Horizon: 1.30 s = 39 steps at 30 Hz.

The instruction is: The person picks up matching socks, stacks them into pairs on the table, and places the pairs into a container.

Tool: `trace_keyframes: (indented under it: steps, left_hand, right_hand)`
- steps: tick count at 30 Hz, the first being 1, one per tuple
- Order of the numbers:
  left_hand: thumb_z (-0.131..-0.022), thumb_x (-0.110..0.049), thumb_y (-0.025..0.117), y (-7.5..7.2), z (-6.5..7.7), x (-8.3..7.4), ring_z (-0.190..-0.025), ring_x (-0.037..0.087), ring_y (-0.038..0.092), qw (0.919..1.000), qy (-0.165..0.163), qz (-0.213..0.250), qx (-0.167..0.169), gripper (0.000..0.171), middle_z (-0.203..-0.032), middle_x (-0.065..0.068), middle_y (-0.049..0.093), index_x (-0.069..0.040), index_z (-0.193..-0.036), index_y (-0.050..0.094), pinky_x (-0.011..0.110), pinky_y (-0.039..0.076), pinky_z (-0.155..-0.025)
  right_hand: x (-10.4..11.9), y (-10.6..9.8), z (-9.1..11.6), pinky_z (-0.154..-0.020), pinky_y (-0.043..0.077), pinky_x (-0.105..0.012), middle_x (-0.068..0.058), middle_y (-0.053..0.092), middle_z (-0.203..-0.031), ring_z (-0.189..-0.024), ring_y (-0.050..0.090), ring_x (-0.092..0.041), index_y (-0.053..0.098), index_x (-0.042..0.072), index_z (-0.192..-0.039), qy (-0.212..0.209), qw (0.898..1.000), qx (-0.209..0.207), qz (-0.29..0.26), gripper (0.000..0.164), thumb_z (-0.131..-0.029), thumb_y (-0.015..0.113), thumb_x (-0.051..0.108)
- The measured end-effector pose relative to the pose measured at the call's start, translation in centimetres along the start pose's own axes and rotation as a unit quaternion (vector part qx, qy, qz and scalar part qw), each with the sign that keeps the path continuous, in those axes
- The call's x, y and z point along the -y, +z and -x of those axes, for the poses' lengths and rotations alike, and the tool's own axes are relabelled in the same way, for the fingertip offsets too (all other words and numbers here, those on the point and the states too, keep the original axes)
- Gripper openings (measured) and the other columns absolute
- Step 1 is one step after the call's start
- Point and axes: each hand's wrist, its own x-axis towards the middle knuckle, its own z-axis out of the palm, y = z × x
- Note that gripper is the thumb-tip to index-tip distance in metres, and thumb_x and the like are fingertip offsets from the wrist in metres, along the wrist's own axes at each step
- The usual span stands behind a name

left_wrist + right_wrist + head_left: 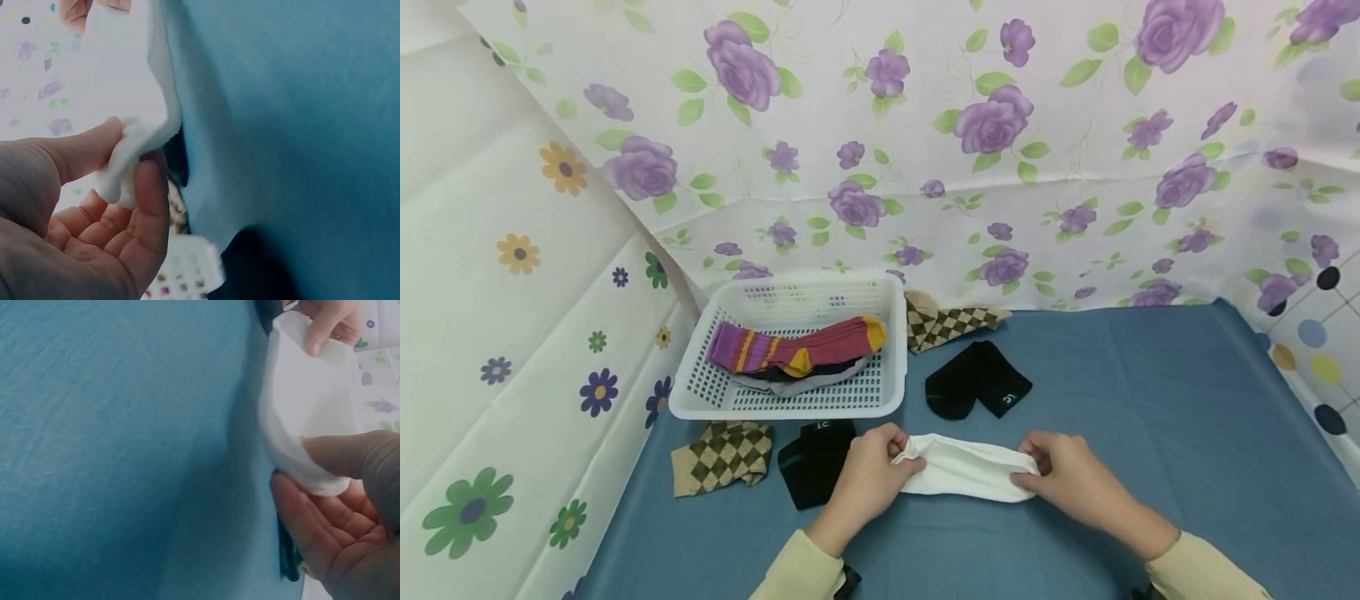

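Two black socks (958, 385), a basket (790, 412) near the white sock (970, 468)

Head view downward, wrist closeups, seemingly sideways

Left hand (871, 473), right hand (1070, 475), thumbs (90, 147) pinching against fingers (151, 194), forearms (833, 527) angled inward

I can see a plain white length of soft cloth (966, 469) in the lower middle of the frame, held out lengthwise from left to right, pinched between the left grip (874, 468) and the right grip (1071, 477). Its left end bunches into folds; its right end curves round.
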Motion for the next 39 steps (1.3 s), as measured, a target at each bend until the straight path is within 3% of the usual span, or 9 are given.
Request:
trace_keyframes:
  steps: [9, 18, 27, 34, 39]
  left_hand:
    - [-0.079, -0.032, 0.074, -3.2, -0.1, -0.4, -0.059, 0.012, 0.045, 0.9984, 0.020, 0.015, -0.051, 0.016, -0.070, -0.010, 0.055, -0.024, -0.083, 0.062, 0.025, 0.037, -0.050]
    - [-0.079, -0.032, 0.074, -6.3, -0.1, -0.7, -0.062, 0.014, 0.047, 0.9931, 0.042, 0.031, -0.105, 0.013, -0.072, -0.011, 0.057, -0.025, -0.084, 0.065, 0.025, 0.040, -0.050]
    - [-0.080, -0.032, 0.074, -10.4, -0.6, -0.4, -0.072, 0.011, 0.051, 0.9850, 0.050, 0.044, -0.160, 0.013, -0.080, -0.009, 0.059, -0.023, -0.086, 0.066, 0.028, 0.046, -0.059]
    - [-0.081, -0.036, 0.072, -13.5, -1.4, 0.4, -0.073, 0.014, 0.050, 0.9805, 0.035, 0.004, -0.194, 0.020, -0.081, -0.005, 0.059, -0.018, -0.088, 0.066, 0.030, 0.044, -0.063]
    - [-0.083, -0.038, 0.070, -15.7, -2.2, 1.3, -0.075, 0.017, 0.049, 0.9807, 0.019, -0.028, -0.193, 0.026, -0.085, -0.002, 0.059, -0.015, -0.094, 0.066, 0.032, 0.042, -0.064]
  right_hand:
    - [1.9, -0.9, -1.1, -0.051, 0.047, -0.026, 0.014, 0.059, -0.071, -0.061, 0.055, -0.006, 0.063, 0.026, -0.082, -0.049, 0.995, -0.066, -0.046, 0.018, -0.074, 0.078, 0.031]
    - [4.5, -2.1, -2.7, -0.050, 0.047, -0.026, 0.014, 0.059, -0.071, -0.060, 0.056, -0.005, 0.063, 0.027, -0.081, -0.089, 0.990, -0.096, -0.056, 0.018, -0.074, 0.078, 0.034]
    - [8.3, -3.1, -5.5, -0.051, 0.047, -0.027, 0.014, 0.060, -0.073, -0.060, 0.055, -0.005, 0.064, 0.029, -0.083, -0.134, 0.986, -0.084, -0.061, 0.018, -0.076, 0.075, 0.041]
    - [11.2, -3.2, -8.5, -0.053, 0.048, -0.024, 0.014, 0.060, -0.077, -0.064, 0.057, -0.003, 0.065, 0.026, -0.088, -0.180, 0.981, -0.060, -0.051, 0.011, -0.083, 0.070, 0.034]
    - [13.0, -3.0, -10.9, -0.056, 0.047, -0.024, 0.012, 0.059, -0.078, -0.065, 0.055, -0.003, 0.064, 0.024, -0.089, -0.197, 0.979, -0.035, -0.026, 0.008, -0.085, 0.068, 0.031]
